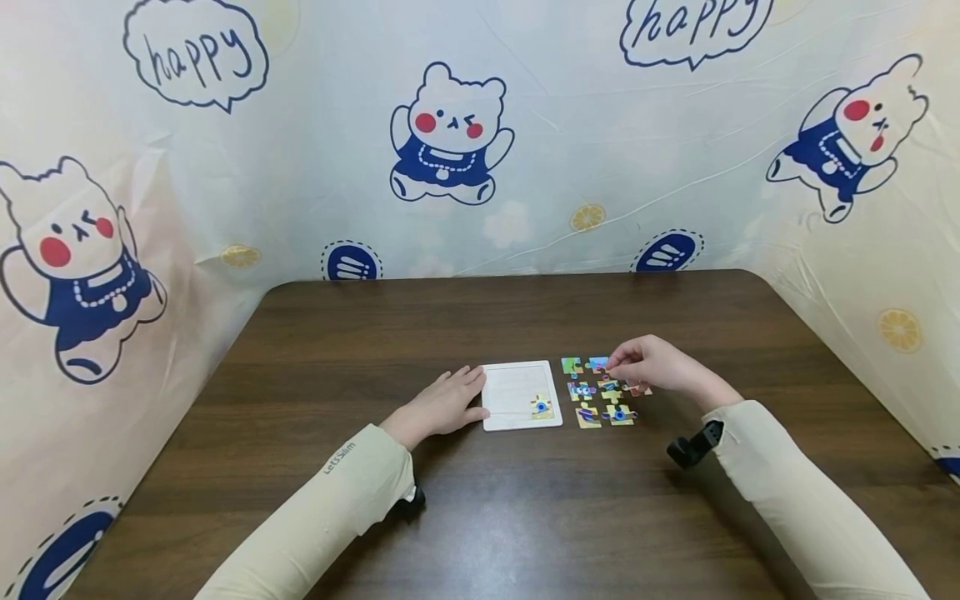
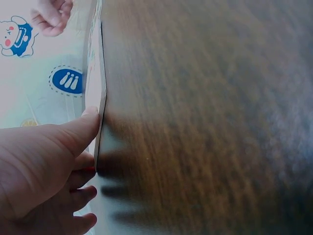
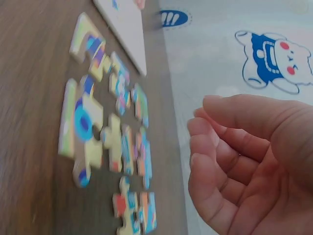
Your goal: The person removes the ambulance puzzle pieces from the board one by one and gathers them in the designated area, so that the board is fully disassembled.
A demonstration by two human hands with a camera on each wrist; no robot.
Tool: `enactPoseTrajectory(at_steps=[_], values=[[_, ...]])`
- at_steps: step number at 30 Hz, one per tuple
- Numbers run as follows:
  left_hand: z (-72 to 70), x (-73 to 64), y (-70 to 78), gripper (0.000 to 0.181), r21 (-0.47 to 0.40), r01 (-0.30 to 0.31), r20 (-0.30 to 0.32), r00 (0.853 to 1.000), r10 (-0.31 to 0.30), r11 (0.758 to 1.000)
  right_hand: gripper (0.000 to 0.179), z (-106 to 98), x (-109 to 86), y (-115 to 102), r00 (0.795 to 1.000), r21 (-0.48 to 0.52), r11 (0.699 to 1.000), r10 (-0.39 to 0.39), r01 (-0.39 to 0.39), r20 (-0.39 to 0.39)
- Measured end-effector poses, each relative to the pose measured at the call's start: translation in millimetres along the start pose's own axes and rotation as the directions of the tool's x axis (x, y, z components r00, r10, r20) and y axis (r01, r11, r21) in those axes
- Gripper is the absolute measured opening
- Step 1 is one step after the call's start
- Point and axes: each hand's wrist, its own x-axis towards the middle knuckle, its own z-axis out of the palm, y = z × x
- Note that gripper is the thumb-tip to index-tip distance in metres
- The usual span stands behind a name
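A white square puzzle tray (image 1: 512, 390) lies flat on the table, one yellow-and-blue piece (image 1: 542, 407) in its lower right corner. My left hand (image 1: 441, 404) rests at the tray's left edge with fingers extended; in the left wrist view its thumb (image 2: 84, 129) touches the rim. Several colourful jigsaw pieces (image 1: 588, 417) lie in loose rows to the right of the tray. Over the far rows hovers my right hand (image 1: 654, 365). The right wrist view shows its fingers (image 3: 205, 171) loosely bent, thumb near the index fingertip, with nothing visible between them.
The brown wooden table (image 1: 510, 517) carries the tray and pieces. Behind it and along the sides hangs a pale curtain (image 1: 562, 150) printed with cartoon bears. A black wrist camera (image 1: 693, 446) sits below the right cuff.
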Motion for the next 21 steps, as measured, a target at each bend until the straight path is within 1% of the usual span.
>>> enactPoseTrajectory(at_steps=[4, 7, 12, 16, 21], values=[[-0.1, -0.7, 0.1, 0.062, -0.004, 0.003, 0.002, 1.0, -0.003, 1.0, 0.019, 8, 8.6, -8, 1.0, -0.003, 1.0, -0.028, 0.028, -0.001], [-0.3, -1.1, 0.6, 0.062, -0.003, 0.005, 0.003, 1.0, -0.005, 1.0, 0.019, 16, 13.0, -14, 0.999, -0.014, 0.999, -0.046, 0.047, 0.013], [-0.2, -1.4, 1.2, 0.062, -0.003, 0.004, 0.005, 1.0, -0.004, 1.0, 0.017, 30, 18.3, -23, 0.996, 0.001, 0.997, -0.076, 0.076, 0.043], [-0.4, -0.9, 1.1, 0.062, -0.007, 0.004, 0.005, 1.0, -0.004, 1.0, 0.016, 40, 22.9, -26, 0.991, 0.013, 0.993, -0.12, 0.12, 0.065], [-0.8, -0.2, 0.6, 0.062, -0.011, 0.004, 0.003, 1.0, -0.004, 1.0, 0.015, 51, 27.8, -28, 0.986, 0.019, 0.991, -0.135, 0.134, 0.095]])
